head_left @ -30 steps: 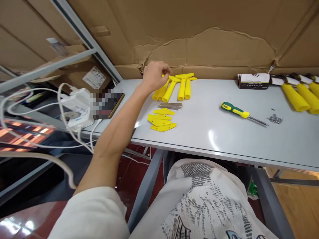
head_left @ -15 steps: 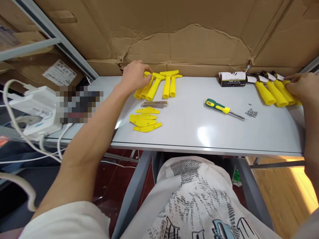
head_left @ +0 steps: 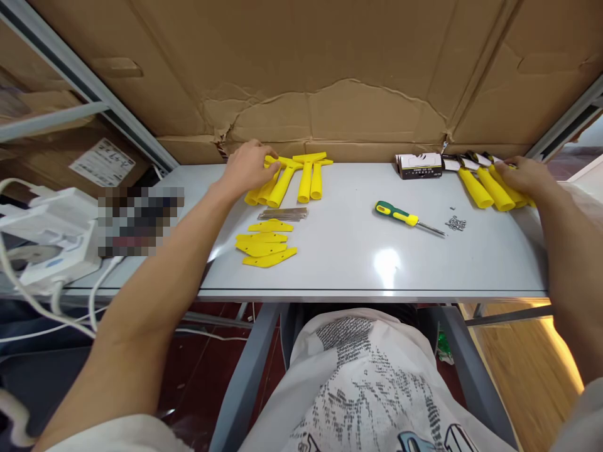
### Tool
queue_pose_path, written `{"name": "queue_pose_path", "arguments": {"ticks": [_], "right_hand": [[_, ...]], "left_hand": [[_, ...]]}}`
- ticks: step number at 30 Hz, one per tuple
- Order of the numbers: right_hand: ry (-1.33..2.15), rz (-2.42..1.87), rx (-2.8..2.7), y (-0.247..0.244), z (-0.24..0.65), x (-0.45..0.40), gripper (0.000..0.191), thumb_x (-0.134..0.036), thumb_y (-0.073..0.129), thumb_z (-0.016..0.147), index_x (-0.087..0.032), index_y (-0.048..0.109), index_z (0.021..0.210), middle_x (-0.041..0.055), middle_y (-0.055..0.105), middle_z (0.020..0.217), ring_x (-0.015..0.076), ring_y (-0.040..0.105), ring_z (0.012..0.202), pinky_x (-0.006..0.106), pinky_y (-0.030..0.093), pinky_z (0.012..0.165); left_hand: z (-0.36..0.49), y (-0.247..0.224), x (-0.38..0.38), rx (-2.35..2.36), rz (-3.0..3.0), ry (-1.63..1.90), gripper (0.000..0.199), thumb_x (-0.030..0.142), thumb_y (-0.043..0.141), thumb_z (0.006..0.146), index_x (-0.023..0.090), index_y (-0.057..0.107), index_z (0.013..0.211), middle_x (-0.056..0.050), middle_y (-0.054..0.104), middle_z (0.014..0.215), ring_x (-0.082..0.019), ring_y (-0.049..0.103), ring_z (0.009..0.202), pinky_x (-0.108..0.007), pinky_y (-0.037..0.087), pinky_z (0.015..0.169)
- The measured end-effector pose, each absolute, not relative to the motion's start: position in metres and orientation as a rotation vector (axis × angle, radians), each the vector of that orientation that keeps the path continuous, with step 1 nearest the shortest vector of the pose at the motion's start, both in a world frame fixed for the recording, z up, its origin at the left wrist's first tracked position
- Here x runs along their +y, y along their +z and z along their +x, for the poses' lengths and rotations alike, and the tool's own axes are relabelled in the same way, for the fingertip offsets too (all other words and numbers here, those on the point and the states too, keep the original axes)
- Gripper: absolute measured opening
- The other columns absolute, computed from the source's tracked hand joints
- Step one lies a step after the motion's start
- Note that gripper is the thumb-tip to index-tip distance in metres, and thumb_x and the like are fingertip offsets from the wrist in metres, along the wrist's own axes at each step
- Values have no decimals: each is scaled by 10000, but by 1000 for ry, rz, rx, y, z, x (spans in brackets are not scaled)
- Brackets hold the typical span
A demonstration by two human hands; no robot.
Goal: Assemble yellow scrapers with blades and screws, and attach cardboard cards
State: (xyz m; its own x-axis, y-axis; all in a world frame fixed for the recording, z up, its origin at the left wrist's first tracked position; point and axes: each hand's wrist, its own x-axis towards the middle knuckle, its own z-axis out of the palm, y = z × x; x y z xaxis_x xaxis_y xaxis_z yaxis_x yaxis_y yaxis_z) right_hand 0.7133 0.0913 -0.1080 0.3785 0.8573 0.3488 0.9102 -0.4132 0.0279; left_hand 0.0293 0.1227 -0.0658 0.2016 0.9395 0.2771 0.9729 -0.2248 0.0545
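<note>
My left hand [head_left: 249,164] is at the back left of the table, its thumb and fingers curled over the leftmost of several yellow T-shaped handles [head_left: 308,176]. At the back right, my right hand [head_left: 526,174] closes over the end of a row of yellow-handled scrapers [head_left: 490,187] with dark and white heads; its fingertips are partly hidden. Thin metal blades [head_left: 282,214] lie stacked in front of the left handles. Closer to me are flat yellow plates [head_left: 264,248] with small holes. A green and yellow screwdriver [head_left: 398,213] points toward a small heap of screws [head_left: 456,223].
A black and white box [head_left: 418,166] stands beside the scrapers. Cardboard [head_left: 330,119] walls off the back of the white table [head_left: 330,251]. On the left are a white power strip [head_left: 66,245] with cables and a blurred-out item [head_left: 141,220]. Grey frame bars edge both sides.
The view has tilted up and turned slightly right, so the table sits lower and further left in the picture. Both hands stay at the same handles; no object has visibly shifted.
</note>
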Motion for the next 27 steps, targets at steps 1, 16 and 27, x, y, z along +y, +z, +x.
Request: {"name": "queue_pose_path", "arguments": {"ticks": [1, 16, 27], "right_hand": [[-436, -2489, -1573, -109, 708, 93, 498, -415, 627, 1050, -56, 779, 1360, 330, 772, 1177, 292, 677, 895, 423, 389, 734], [-257, -2520, -1462, -110, 652, 90, 612, -482, 466, 1110, -45, 664, 1490, 359, 676, 1393, 336, 630, 1235, 446, 324, 876], [-206, -2587, -1393, -100, 636, 79, 619, -566, 410, 1110, -175, 644, 1528, 307, 663, 1446, 346, 618, 1220, 448, 309, 831]], "left_hand": [[30, -66, 123, -1867, -2320, -375, 481, 429, 532, 1040, 150, 691, 1397, -180, 617, 1428, -348, 578, 1339, -481, 445, 1136], [14, -87, 143, -1882, -2341, -441, 577, 551, 471, 1082, 140, 651, 1446, -164, 587, 1492, -324, 535, 1395, -515, 400, 1206], [21, -110, 158, -1745, -2544, -415, 773, 608, 182, 1104, 140, 544, 1602, -180, 577, 1609, -372, 498, 1524, -542, 359, 1303]]}}
